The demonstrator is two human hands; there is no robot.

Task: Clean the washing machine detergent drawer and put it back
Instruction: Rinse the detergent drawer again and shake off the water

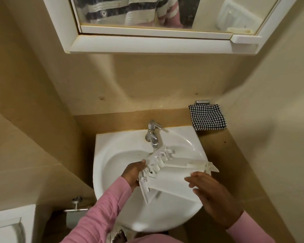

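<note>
White detergent drawer is tilted over the white sink, right under the chrome tap. Left hand grips its ribbed end, thumb on top. Right hand lies flat-fingered against the smooth panel. Checked cloth hangs on the right, mirror cabinet above.

No legible words or numbers anywhere. Small round emblem on striped shirt in far mirror, lettering too blurred.
</note>
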